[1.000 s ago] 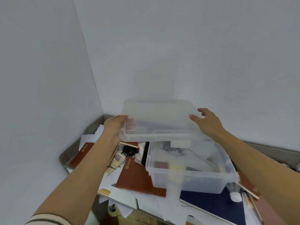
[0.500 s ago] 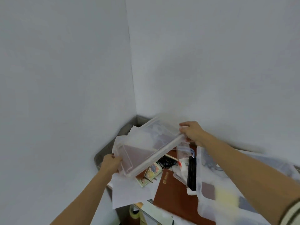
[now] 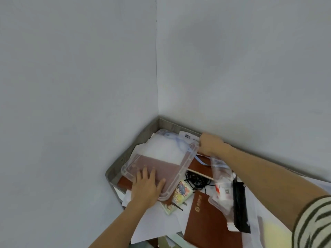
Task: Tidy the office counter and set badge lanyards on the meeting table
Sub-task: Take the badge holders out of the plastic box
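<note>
A clear plastic lid (image 3: 161,158) lies flat on papers and a brown book in the corner of the metal counter (image 3: 116,165). My left hand (image 3: 145,188) presses on the lid's near left corner with straight fingers. My right hand (image 3: 210,144) curls round the lid's far right corner by the wall. A pale blue lanyard strap (image 3: 201,161) runs from under that corner toward a clear badge pouch (image 3: 222,192).
A coil of black cable (image 3: 196,180), a cartoon card (image 3: 180,194), a brown notebook (image 3: 206,221) and a long black object (image 3: 239,208) lie among loose white papers (image 3: 152,224). Walls close the counter on the left and at the back.
The lid came off the clear bin, swung left and down, and now lies flat in the corner. My left hand went from gripping its edge to pressing on top.
</note>
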Tool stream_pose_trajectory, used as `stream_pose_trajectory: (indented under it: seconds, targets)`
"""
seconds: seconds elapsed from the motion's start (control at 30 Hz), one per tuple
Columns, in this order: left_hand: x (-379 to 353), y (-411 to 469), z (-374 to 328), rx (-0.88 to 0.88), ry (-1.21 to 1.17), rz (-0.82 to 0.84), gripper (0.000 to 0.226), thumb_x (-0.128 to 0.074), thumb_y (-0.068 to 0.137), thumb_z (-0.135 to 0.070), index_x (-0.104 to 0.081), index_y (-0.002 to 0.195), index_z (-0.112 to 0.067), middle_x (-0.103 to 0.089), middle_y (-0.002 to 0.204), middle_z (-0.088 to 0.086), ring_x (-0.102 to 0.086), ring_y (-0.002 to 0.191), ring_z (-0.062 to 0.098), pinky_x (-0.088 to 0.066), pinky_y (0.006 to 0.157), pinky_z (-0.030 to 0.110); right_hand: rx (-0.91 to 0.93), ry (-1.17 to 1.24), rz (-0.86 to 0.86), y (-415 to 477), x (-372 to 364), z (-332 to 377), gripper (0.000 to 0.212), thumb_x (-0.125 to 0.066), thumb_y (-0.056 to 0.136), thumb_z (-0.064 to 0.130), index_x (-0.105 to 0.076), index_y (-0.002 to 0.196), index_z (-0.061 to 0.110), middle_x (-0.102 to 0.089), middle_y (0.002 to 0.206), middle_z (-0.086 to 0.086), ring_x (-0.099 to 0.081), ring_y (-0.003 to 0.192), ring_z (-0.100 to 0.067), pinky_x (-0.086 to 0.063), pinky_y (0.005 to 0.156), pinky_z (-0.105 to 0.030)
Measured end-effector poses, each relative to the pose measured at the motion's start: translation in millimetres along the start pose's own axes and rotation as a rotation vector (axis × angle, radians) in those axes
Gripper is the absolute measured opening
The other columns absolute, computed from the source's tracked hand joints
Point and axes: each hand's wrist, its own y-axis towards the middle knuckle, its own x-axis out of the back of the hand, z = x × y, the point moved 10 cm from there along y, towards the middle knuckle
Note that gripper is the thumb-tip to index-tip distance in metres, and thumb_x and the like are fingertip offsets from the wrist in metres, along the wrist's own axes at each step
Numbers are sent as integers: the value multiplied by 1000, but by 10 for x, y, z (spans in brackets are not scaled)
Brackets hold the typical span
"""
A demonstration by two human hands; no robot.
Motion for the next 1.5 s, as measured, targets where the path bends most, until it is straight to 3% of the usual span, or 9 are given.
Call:
stream_pose_trajectory:
  seconds: [0.17, 0.33, 0.47, 0.6, 0.8, 0.93, 1.1, 1.27, 1.5]
  targets:
    - [-46, 46, -22, -14, 35, -25, 100, 23, 72, -74, -18, 151, -27, -19, 158, 7, -19, 142, 33, -19, 117, 44, -2, -447, 307, 52, -473, -4, 77, -73, 76, 49, -41, 139, 19, -53, 136, -2, -53, 122, -30, -40, 101, -52]
    - [-86, 65, 5, 4, 44, 3, 91, 12, 75, -70, -21, 149, -29, -20, 158, 5, -19, 142, 33, -19, 116, 44, 15, -439, 221, 266, -528, -17, 50, -71, 78, 15, -50, 124, 18, -63, 116, -1, -62, 103, -25, -52, 84, -38]
    - [57, 71, -91, -22, 46, -2, 82, -2, 83, -73, -27, 146, -27, -18, 158, 8, -10, 146, 34, -12, 118, 48, -14, -341, 223, 272, -592, -231, 29, -66, 81, 12, -56, 107, 10, -61, 99, -4, -59, 83, -23, -49, 68, -31]
    - [157, 94, -437, -144, 8, 14, 78, -13, 88, -74, -25, 147, -25, -12, 160, 8, -4, 148, 32, -7, 119, 49, -63, -217, 42, 296, -321, -469, 22, -55, 93, 19, -59, 111, 7, -66, 110, -11, -64, 95, -28, -44, 66, -29]
    - [-82, 79, -674, -215, 83, 90, 70, -25, 93, -65, -17, 150, -26, -15, 158, 10, -8, 147, 34, -13, 117, 53, -152, 349, -360, 183, 622, -824, 28, -47, 97, 15, -56, 72, 10, -65, 76, -11, -66, 69, -26, -45, 55, -28]
    - [-37, 134, -744, -226, 158, 38, 62, -33, 93, -56, -22, 146, -25, -21, 154, 10, -20, 139, 34, -26, 109, 53, -134, 886, -595, -186, 1370, -1008, 25, -46, 97, 9, -63, 79, 4, -67, 76, -14, -70, 61, -24, -59, 62, -35]
    - [43, 181, -836, -235, 133, 16, 48, -32, 95, -54, -39, 132, -23, -40, 137, 8, -38, 125, 28, -36, 101, 44, -47, 1094, -769, -711, 2229, -1071, 27, -43, 93, 5, -61, 73, 7, -61, 63, -10, -61, 49, -21, -57, 58, -34]
    - [500, 291, -1158, -253, -177, -95, 41, -37, 99, -38, -43, 134, -19, -44, 137, 7, -44, 121, 24, -38, 99, 38, -5, 1296, -745, -1098, 2563, -1062, 22, -46, 93, 5, -65, 83, 6, -60, 60, -6, -61, 51, -19, -60, 64, -34]
    - [1191, 315, -2070, -409, -861, -34, 99, -77, 77, -44, -16, 152, -26, -21, 156, -6, -24, 142, 15, -26, 116, 41, 62, 1444, -635, -1621, 2689, -1039, 21, -49, 98, 13, -69, 102, 5, -60, 65, -3, -64, 57, -16, -58, 61, -29]
